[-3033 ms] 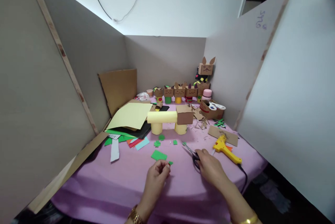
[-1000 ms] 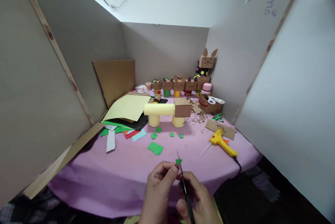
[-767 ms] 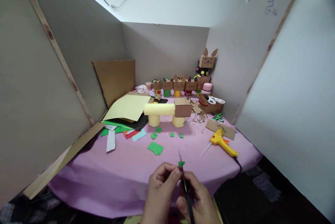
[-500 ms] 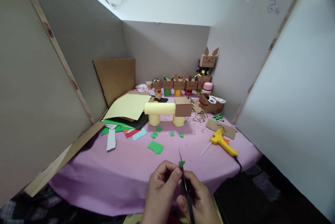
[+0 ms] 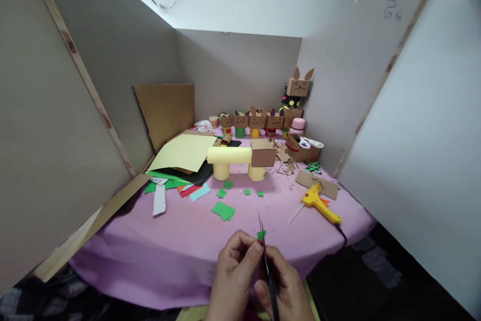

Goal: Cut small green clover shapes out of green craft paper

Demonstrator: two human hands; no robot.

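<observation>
Near the table's front edge, my left hand (image 5: 237, 270) pinches a small piece of green paper (image 5: 260, 235) between thumb and fingers. Black-handled scissors (image 5: 267, 268) are gripped in my right hand (image 5: 284, 281), with their narrow blades pointing away from me and lying across the green paper. Just beyond my hands, a stack of green paper rectangles (image 5: 223, 211) rests on the cloth. Several small green cutouts (image 5: 221, 193) are scattered behind it. Farther back stands a yellow paper-tube figure (image 5: 230, 155) with a brown box head (image 5: 263, 153).
A yellow glue gun (image 5: 319, 204) lies at the right beside a cardboard strip (image 5: 317, 184). Paper sheets (image 5: 184, 153) are piled at the left. Several box-headed figures (image 5: 257, 121) line the back, near a cardboard box (image 5: 303, 148) holding white-handled scissors (image 5: 311, 142). Panels enclose the table.
Both hands, with the scissors and green paper, have shifted very slightly to the right. The scissor blades appear a little farther apart. Everything on the table stays in place.
</observation>
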